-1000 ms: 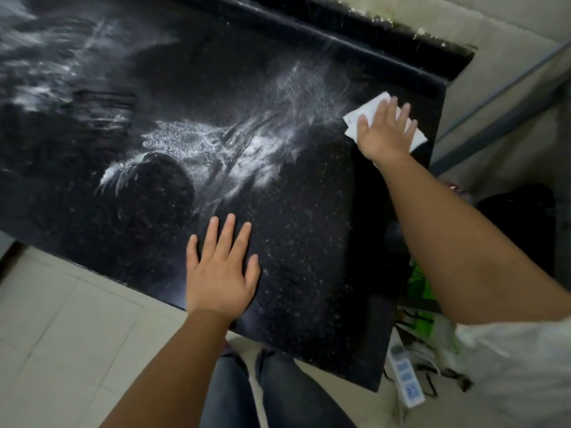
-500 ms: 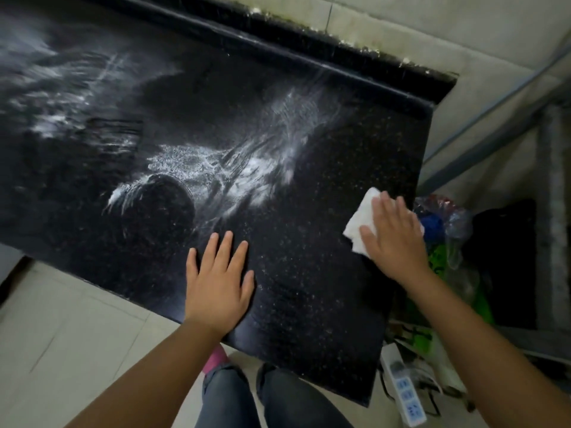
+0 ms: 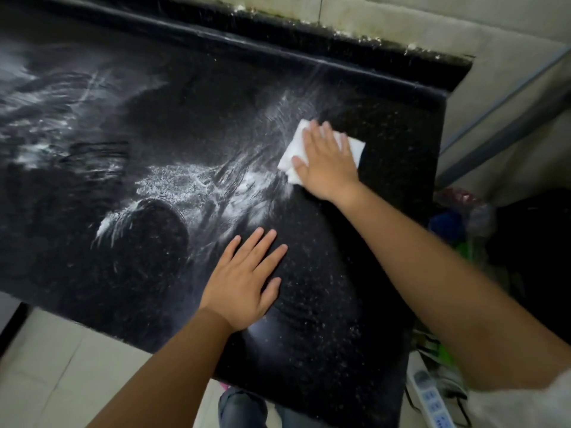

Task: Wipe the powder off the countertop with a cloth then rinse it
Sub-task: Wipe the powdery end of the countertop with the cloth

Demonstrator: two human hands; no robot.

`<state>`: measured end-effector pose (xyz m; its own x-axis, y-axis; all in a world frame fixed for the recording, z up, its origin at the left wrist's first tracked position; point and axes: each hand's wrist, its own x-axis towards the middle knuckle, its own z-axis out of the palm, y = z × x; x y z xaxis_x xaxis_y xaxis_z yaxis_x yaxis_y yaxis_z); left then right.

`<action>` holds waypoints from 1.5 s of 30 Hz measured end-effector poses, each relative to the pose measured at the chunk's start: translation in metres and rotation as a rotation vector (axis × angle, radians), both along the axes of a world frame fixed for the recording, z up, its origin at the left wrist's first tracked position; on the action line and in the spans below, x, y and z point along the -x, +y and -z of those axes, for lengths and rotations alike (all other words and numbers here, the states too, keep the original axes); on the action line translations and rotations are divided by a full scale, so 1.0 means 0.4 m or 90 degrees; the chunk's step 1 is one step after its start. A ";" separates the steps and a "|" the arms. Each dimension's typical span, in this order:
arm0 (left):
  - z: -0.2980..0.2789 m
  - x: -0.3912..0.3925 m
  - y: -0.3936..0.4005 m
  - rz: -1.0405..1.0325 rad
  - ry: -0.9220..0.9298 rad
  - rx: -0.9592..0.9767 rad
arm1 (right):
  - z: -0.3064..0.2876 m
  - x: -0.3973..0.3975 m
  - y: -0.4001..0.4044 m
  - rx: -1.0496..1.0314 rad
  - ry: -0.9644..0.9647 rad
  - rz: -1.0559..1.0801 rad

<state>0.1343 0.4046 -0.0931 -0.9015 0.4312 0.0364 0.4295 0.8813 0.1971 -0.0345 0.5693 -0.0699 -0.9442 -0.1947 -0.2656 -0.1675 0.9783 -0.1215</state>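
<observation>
Cloth (image 3: 321,146) lies under the flat right hand (image 3: 327,162) (grip spread) beside powder (image 3: 197,183).

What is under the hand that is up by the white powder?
A folded white cloth lies under the right hand, pressed flat on the black countertop. Its edges stick out around the fingers. The hand hides the cloth's middle.

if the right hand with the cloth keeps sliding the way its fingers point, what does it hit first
The right hand, flat on the cloth, points up-left. It would probably first meet the white powder, then the raised back edge.
</observation>
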 end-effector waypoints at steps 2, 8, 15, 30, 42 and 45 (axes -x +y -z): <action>0.001 0.001 0.001 0.000 0.010 0.000 | 0.006 -0.093 0.004 0.018 0.021 -0.097; 0.006 0.001 0.002 -0.012 0.001 0.027 | -0.004 -0.204 0.218 -0.049 -0.032 -0.015; 0.007 0.002 0.004 -0.006 -0.009 0.041 | -0.014 0.060 0.286 -0.028 0.019 0.221; -0.001 0.009 -0.002 -0.014 -0.025 0.060 | -0.005 -0.038 0.047 0.028 -0.021 -0.084; 0.000 0.003 0.006 -0.014 -0.014 0.041 | -0.020 0.125 0.258 0.028 0.018 0.353; 0.000 0.002 0.003 -0.013 -0.023 0.040 | -0.017 0.183 0.192 0.034 0.004 0.364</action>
<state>0.1334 0.4056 -0.0930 -0.9101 0.4138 -0.0228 0.4056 0.9006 0.1561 -0.1077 0.6461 -0.0633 -0.9046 0.3346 -0.2641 0.3860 0.9059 -0.1741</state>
